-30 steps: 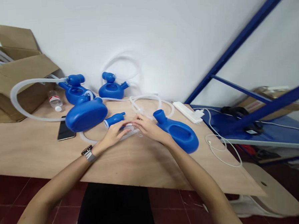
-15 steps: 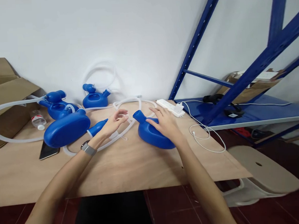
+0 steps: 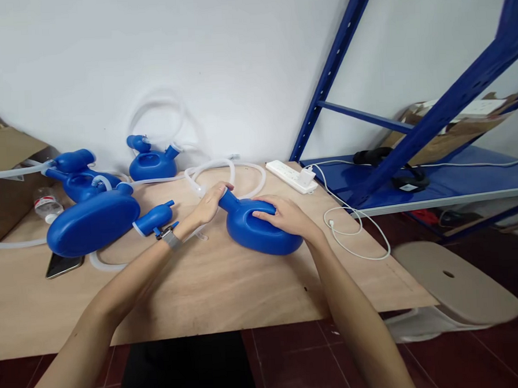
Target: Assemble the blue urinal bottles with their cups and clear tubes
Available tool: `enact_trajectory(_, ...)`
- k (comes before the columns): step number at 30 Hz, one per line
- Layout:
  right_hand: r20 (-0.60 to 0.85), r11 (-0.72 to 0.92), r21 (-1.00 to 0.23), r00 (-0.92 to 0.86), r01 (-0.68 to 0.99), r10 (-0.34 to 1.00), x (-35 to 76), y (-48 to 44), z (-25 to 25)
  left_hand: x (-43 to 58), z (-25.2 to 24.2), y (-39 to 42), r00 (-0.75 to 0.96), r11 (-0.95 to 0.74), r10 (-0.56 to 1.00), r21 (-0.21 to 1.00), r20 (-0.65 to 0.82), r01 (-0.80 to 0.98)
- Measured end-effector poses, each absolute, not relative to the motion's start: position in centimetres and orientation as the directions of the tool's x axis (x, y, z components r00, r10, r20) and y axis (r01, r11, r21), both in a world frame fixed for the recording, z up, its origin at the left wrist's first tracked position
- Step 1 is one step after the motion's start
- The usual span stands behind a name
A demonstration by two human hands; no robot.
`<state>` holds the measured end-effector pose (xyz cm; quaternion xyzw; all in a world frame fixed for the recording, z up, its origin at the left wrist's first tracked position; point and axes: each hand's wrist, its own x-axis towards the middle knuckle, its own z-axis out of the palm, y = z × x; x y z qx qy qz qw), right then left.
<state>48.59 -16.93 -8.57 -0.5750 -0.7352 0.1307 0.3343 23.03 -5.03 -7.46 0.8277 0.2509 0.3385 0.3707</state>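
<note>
A blue plastic urinal bottle (image 3: 261, 240) rests on the wooden table with its neck pointing up and left. My right hand (image 3: 281, 216) grips it by the handle on top, thumb over the opening. At the bottle's mouth is my left hand (image 3: 211, 205), fingers stretched out and nearly flat, the palm side against the rim. Left of that wrist lies a blue funnel-shaped urinal head (image 3: 154, 218). Behind the bottle, a clear white hose (image 3: 252, 188) curls across the table.
More blue urinal bottles stand at the left, one tipped bottle (image 3: 93, 223) above a phone (image 3: 63, 265), and another bottle (image 3: 153, 165) by the wall. A cardboard box (image 3: 9, 149), power strip (image 3: 290, 176), white cable (image 3: 362, 255), blue shelf (image 3: 453, 184) and stool (image 3: 454, 282) surround the table.
My left hand has moved right to the bottle's mouth. My right hand has closed on the handle, and the bottle has shifted slightly left in view. The view has turned a little right.
</note>
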Motion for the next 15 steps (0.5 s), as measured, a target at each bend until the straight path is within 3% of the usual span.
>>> enact_trajectory(7,0.334,0.289,-0.544,-0.113,0.787,0.936,48.3,-17.1,-8.4,22.9,-9.0,-4.5,0.665,-0.633,0.564,0.774,0.489,-0.032)
enact_trajectory(11,0.340,0.292,-0.558,-0.108,0.777,0.934,48.1,-17.2,-8.5,23.0,-9.4,-4.5,0.691,-0.511,0.544,0.841,0.476,-0.177)
enact_trajectory(15,0.330,0.309,-0.582,-0.129,0.752,0.935,48.1,-17.5,-8.8,22.1,-8.1,-5.4,0.746,-0.502,0.559,0.864,0.363,-0.044)
